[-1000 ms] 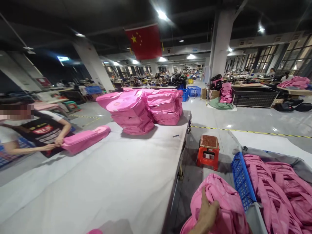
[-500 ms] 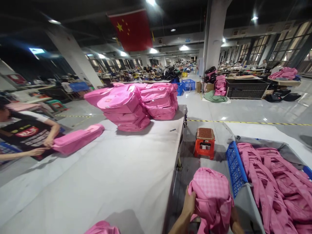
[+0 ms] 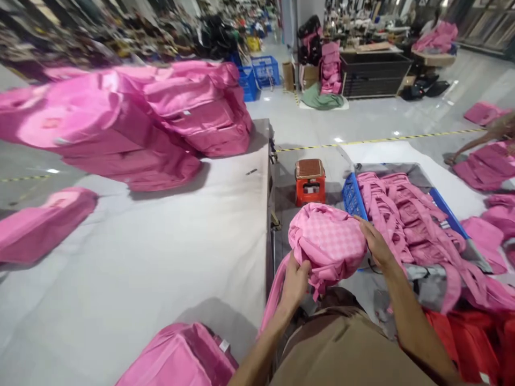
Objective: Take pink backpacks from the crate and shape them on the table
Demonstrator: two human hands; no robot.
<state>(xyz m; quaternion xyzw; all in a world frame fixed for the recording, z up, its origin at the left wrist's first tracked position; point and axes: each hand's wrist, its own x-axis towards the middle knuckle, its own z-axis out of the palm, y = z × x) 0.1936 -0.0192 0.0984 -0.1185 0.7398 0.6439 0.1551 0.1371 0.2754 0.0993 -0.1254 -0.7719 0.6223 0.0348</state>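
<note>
A pink backpack (image 3: pixel 332 236) with a paler checked panel is held in front of my body, over the floor beside the table. My left hand (image 3: pixel 296 281) is closed on its near left side, by a dangling strap. Around its right edge my right hand (image 3: pixel 376 241) has its fingers wrapped. Another pink bag (image 3: pixel 177 359) with a small white label lies at the table's near edge, left of my left arm. To the right, a blue crate (image 3: pixel 354 195) with a grey lining holds several pink bags with long straps.
Stacked pink bags (image 3: pixel 161 118) stand at the far end of the white table (image 3: pixel 169 246). An orange stool (image 3: pixel 309 182) is on the floor beyond my hands. Red fabric (image 3: pixel 470 343) lies at the lower right. Another person's arm (image 3: pixel 475 142) reaches toward pink bags at the far right.
The view has tipped down and swung right. The backpack has turned from upright to lying more sideways, and my right hand now shows at its right edge. The co-worker at left has left view.
</note>
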